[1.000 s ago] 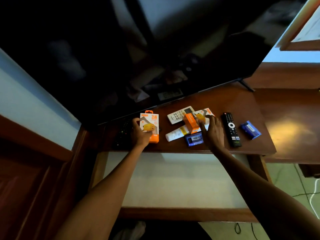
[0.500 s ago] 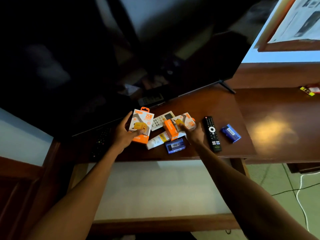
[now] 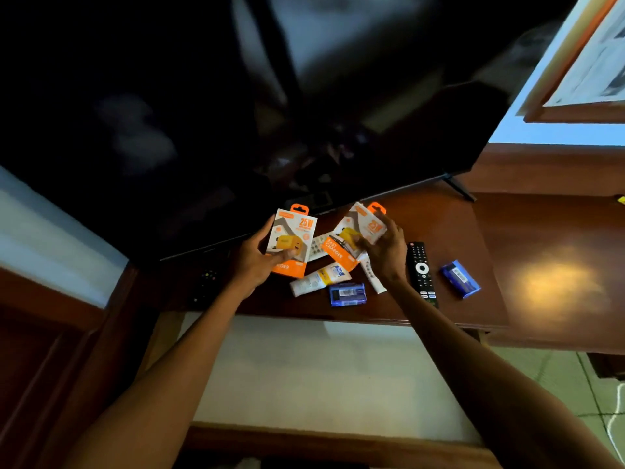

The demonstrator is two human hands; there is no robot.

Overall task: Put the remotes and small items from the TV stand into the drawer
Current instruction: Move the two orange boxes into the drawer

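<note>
My left hand (image 3: 252, 262) grips an orange-and-white charger box (image 3: 293, 240), lifted off the wooden TV stand (image 3: 439, 225). My right hand (image 3: 385, 252) holds a second charger box (image 3: 355, 236), tilted, just above the stand. Between and below them lie a white remote (image 3: 317, 247), a white tube (image 3: 319, 278), a second white tube (image 3: 372, 275) and a small blue box (image 3: 347, 294). A black remote (image 3: 422, 272) lies right of my right hand, with another blue box (image 3: 460, 278) beyond it. The open drawer (image 3: 304, 374) with a pale bottom sits below the stand's front edge.
A large dark TV (image 3: 236, 113) stands over the back of the stand, its foot (image 3: 460, 187) at the right. Another dark remote (image 3: 206, 282) lies in shadow at the left. A framed picture (image 3: 588, 62) hangs at upper right. Cables (image 3: 612, 421) lie on the floor.
Both hands have lifted their charger boxes off the stand. The right box has come up from the pile and tilted. The camera has moved in closer.
</note>
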